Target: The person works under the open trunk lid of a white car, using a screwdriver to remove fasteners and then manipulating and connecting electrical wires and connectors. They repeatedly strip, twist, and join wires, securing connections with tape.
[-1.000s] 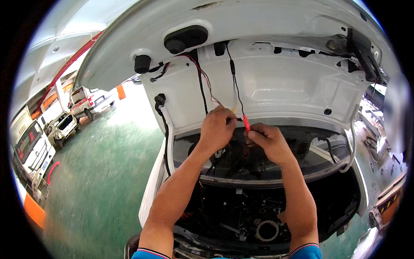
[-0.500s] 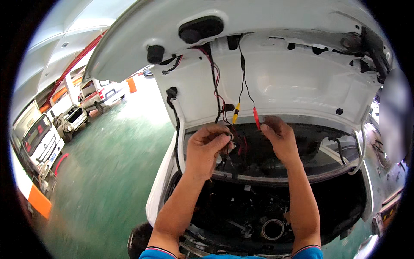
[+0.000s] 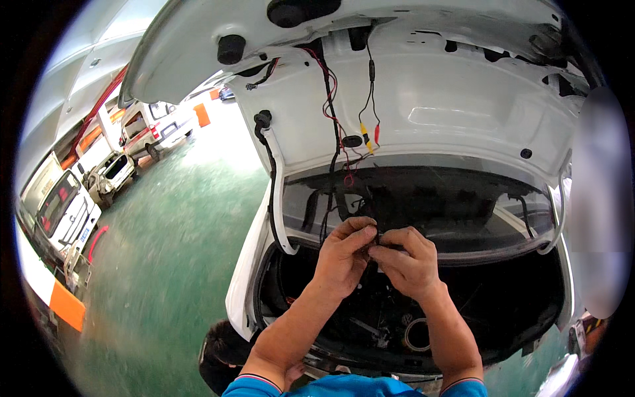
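My left hand and my right hand meet in front of the rear window, thumbs and fingertips pinched together around something small and dark. The fingers cover most of it, so I cannot make out what it is. Dark wires run down behind the left hand. Above the hands, a black split cable hangs from the raised white trunk lid, with a yellow plug and a red plug at its ends. Beside it dangle a thin red wire and a black cable.
Below my hands lies the dark trunk with loose bits in it. A white hinge arm and black cable stand at the left. A person's dark-haired head is low at the left. Damaged vehicles stand farther left on the green floor.
My right hand has let go of the red plug and moved down and left to my left hand. The left hand has moved down and right. The view has shifted slightly.
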`<action>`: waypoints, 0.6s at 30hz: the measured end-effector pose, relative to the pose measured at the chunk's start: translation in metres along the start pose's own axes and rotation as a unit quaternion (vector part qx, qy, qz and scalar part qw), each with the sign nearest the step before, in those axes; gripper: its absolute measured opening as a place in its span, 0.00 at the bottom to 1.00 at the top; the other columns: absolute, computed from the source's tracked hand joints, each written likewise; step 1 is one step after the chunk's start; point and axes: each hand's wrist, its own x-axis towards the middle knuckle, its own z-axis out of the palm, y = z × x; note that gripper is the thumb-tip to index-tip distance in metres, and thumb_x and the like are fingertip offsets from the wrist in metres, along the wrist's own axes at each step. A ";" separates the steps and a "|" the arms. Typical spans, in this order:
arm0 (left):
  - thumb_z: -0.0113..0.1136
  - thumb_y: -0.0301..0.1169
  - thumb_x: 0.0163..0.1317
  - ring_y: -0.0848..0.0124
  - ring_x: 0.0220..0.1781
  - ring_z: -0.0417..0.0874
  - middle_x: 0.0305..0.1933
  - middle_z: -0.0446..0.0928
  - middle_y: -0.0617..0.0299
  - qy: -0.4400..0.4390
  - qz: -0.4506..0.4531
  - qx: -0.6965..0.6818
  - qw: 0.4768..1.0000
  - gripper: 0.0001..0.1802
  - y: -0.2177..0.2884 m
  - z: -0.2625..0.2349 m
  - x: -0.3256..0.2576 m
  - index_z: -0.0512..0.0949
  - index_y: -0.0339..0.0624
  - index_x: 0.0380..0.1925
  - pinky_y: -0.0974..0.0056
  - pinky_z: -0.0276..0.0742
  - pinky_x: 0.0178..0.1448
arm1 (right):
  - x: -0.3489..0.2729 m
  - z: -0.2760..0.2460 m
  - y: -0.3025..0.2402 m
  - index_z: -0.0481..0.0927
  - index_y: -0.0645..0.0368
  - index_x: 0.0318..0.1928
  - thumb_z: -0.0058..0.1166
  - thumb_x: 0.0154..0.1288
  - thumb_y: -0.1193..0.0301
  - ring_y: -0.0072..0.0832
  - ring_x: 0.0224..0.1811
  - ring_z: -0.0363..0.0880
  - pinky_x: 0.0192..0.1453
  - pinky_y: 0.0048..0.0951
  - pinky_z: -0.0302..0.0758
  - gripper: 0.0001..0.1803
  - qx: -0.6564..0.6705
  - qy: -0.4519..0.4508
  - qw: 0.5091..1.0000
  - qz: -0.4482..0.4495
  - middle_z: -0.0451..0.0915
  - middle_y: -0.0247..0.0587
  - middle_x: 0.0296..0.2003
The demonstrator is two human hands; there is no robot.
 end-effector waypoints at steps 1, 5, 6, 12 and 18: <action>0.61 0.26 0.68 0.70 0.41 0.83 0.40 0.82 0.62 0.001 -0.003 0.009 1.000 0.06 -0.002 0.001 -0.001 0.81 0.42 0.44 0.66 0.80 0.44 | -0.002 -0.003 0.000 0.86 0.52 0.41 0.66 0.51 0.78 0.35 0.38 0.83 0.38 0.32 0.81 0.14 0.020 -0.007 1.000 0.020 0.81 0.38 0.39; 0.61 0.25 0.68 0.70 0.42 0.83 0.42 0.82 0.61 -0.002 0.008 0.027 1.000 0.06 -0.009 -0.001 -0.004 0.81 0.41 0.44 0.65 0.79 0.45 | -0.002 -0.008 -0.007 0.87 0.57 0.42 0.64 0.57 0.78 0.35 0.42 0.84 0.42 0.31 0.81 0.11 0.140 0.013 0.980 0.140 0.82 0.42 0.41; 0.61 0.25 0.68 0.70 0.42 0.83 0.42 0.82 0.60 -0.007 0.015 0.039 0.999 0.06 -0.010 -0.001 -0.006 0.81 0.40 0.44 0.65 0.79 0.46 | -0.005 -0.008 -0.006 0.86 0.58 0.42 0.64 0.57 0.78 0.34 0.43 0.84 0.43 0.31 0.81 0.11 0.171 0.021 0.968 0.180 0.82 0.43 0.42; 0.64 0.23 0.66 0.72 0.41 0.83 0.42 0.83 0.60 0.009 0.048 0.155 0.987 0.08 -0.021 -0.009 -0.015 0.81 0.35 0.44 0.66 0.80 0.48 | -0.020 -0.004 -0.005 0.86 0.63 0.41 0.62 0.62 0.80 0.23 0.42 0.83 0.45 0.25 0.80 0.07 0.299 0.055 0.883 0.358 0.84 0.38 0.41; 0.67 0.24 0.63 0.75 0.43 0.82 0.43 0.83 0.61 0.027 0.087 0.397 0.913 0.11 -0.020 -0.008 -0.025 0.81 0.35 0.45 0.68 0.78 0.49 | -0.029 0.001 -0.010 0.84 0.64 0.44 0.62 0.62 0.80 0.24 0.39 0.84 0.43 0.27 0.80 0.09 0.256 0.048 0.861 0.437 0.85 0.39 0.39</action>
